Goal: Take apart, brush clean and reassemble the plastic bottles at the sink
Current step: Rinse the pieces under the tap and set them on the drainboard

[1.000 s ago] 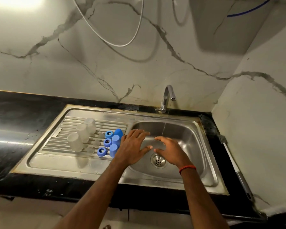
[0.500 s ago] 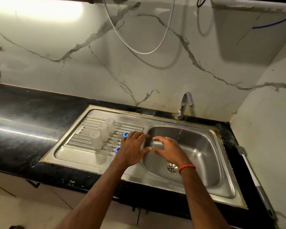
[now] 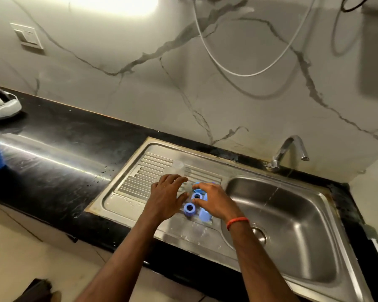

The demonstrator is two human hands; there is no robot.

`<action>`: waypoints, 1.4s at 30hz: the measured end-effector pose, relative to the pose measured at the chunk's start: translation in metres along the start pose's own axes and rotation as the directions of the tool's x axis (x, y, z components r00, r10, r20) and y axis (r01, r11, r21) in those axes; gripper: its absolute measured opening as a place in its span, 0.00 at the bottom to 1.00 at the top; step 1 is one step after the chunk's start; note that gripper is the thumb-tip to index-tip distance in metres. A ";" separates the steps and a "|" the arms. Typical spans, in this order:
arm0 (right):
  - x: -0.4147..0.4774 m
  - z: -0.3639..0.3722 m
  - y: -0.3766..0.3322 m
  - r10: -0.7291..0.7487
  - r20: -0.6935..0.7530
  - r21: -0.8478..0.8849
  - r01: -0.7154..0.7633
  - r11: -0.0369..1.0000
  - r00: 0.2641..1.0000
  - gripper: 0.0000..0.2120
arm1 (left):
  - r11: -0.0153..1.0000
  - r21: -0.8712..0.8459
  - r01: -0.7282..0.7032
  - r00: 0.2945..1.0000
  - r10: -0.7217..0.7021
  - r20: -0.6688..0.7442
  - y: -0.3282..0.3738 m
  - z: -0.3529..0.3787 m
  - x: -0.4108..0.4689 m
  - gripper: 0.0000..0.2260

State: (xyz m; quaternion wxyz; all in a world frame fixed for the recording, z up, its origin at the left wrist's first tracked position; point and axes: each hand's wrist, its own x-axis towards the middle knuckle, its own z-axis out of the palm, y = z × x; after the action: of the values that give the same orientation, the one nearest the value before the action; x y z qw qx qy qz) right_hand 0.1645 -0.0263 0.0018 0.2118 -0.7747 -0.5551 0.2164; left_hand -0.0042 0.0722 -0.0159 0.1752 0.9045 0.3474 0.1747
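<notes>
Place: the loose parts sit on the ribbed draining board [image 3: 144,171] at the centre of the frame, left of the basin [image 3: 292,214]. The black worktop [image 3: 52,149] runs off towards the left edge.
Clear bottle [image 3: 179,167]: it stands upright on the ribs, just above the left fingertips in the frame (it is blurred, and other bottles may be hidden under that hand).
Blue parts: two rings lie open side up and close together, the upper ring [image 3: 197,195] and the lower ring [image 3: 189,207]. A pale blue cap [image 3: 205,214] stands just right of the lower ring, partly under the right wrist.
Left hand [image 3: 166,198]: the fingers are straight, spread and released, holding nothing. The palm hangs over the ribs, left of the rings.
Right hand [image 3: 215,201]: forefinger and thumb curve round the upper ring, one above it and one below it in the frame. I cannot tell whether they already press on it.
Deciding relation: the upper ring lies between the right thumb and forefinger with its axis vertical, so the right hand is the nearer one for it. The bottle lies up-frame of the left fingers, a short forward reach.
Stage, as a judgement: the parts are apart and set out, and reassembly looks about to begin.
Next move calls for: closing sideways on the ring's rim, then lifting it straight up, clear of the lower ring.
</notes>
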 end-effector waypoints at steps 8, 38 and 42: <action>0.045 0.051 -0.028 0.034 0.043 -0.151 -0.027 0.988 0.998 0.20 | 1.000 -0.024 0.011 1.000 -0.011 -0.023 -0.055 -0.015 0.018 0.18; 0.031 -0.108 0.131 0.464 -0.458 -0.001 -0.523 0.852 0.758 0.18 | 0.942 -0.132 -0.310 0.935 0.327 0.139 0.068 0.044 0.169 0.21; 0.054 -0.113 0.168 0.529 -0.345 0.195 -0.491 0.849 0.776 0.21 | 0.948 -0.132 -0.289 0.938 0.308 0.158 0.088 0.059 0.191 0.21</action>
State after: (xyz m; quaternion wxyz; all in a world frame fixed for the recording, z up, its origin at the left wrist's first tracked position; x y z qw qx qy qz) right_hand 0.3738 -0.0343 -0.0069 0.2865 -0.9121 -0.2605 0.1344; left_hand 0.2051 0.1305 0.0079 0.2247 0.9479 0.1795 0.1368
